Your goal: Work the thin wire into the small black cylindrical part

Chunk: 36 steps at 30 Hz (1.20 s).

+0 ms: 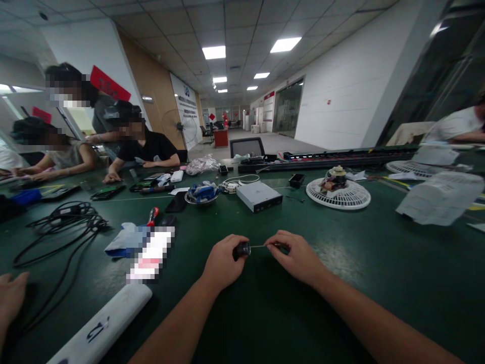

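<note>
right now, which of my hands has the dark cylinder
Your left hand grips the dark cylinder; your right hand instead holds a thin rod.

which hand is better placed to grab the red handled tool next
Probably the left hand: the red-handled tool lies on that side, nearer than to the right hand. Both are occupied, though: the left holds a small dark cylinder, the right a thin rod.
</note>
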Available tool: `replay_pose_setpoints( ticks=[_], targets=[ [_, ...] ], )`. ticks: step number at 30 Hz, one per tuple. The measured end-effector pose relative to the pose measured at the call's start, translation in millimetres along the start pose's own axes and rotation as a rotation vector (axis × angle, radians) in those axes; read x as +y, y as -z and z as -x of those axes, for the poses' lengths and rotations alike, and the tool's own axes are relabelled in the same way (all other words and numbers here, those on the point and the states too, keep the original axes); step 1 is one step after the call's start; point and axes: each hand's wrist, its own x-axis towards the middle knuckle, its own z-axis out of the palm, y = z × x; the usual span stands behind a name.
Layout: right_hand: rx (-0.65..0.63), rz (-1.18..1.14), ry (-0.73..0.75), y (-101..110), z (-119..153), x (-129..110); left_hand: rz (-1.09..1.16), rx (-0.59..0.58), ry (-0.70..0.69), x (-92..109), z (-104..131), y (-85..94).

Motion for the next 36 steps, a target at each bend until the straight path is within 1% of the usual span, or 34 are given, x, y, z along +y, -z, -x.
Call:
replay_pose_setpoints(
  ticks=[2, 3, 6, 8, 11, 13, 15, 19, 20, 22, 24, 27, 31, 34, 36],
  targets=[
    [0.025, 0.042, -0.047, 0, 0, 1, 0.006, -0.005, 0.009, 0, 0, 0.1],
    [0.017, 0.061, -0.051, 0, 0, 2, 0.003, -0.001, 0.016, 0, 0, 0.2],
    [-0.046, 0.010, 0.014, 0, 0, 2, 0.010, 0.019, 0.016, 0, 0, 1.0],
    [-0.047, -0.024, 0.016, 0, 0, 0, 0.021, 0.018, 0.003, 0, 0, 1.8],
    [-0.004, 0.061, -0.052, 1, 1, -3, 0.006, 0.009, 0.006, 2, 1, 2.7],
    [-0.032, 0.085, -0.035, 1, 1, -5, -0.006, 0.010, 0.016, 3, 1, 2.9],
    [-0.071, 0.061, -0.009, 2, 1, -6, -0.006, 0.012, 0.015, 3, 1, 3.0],
    [-0.046, 0.145, -0.041, 4, 2, -7, -0.022, -0.022, 0.019, 4, 1, 2.9],
    [-0.058, 0.148, -0.027, 4, 3, -7, -0.026, -0.027, 0.020, 4, 1, 2.7],
    [-0.132, 0.079, 0.015, 5, 3, -8, -0.029, -0.025, 0.015, 4, 1, 2.3],
    [-0.172, 0.028, 0.017, 4, 3, -10, -0.029, -0.025, 0.001, 3, 1, 1.7],
    [-0.136, 0.053, -0.015, 3, 3, -11, -0.020, -0.032, -0.019, 2, 1, 0.9],
    [-0.162, -0.026, -0.002, 2, 4, -12, -0.011, -0.013, -0.016, 1, 1, 0.5],
    [-0.124, 0.057, -0.056, 2, 4, -12, -0.019, -0.021, -0.016, 2, 1, 0.3],
    [-0.084, 0.124, -0.096, 1, 4, -12, -0.032, -0.004, 0.000, 3, 1, 0.3]
  ],
)
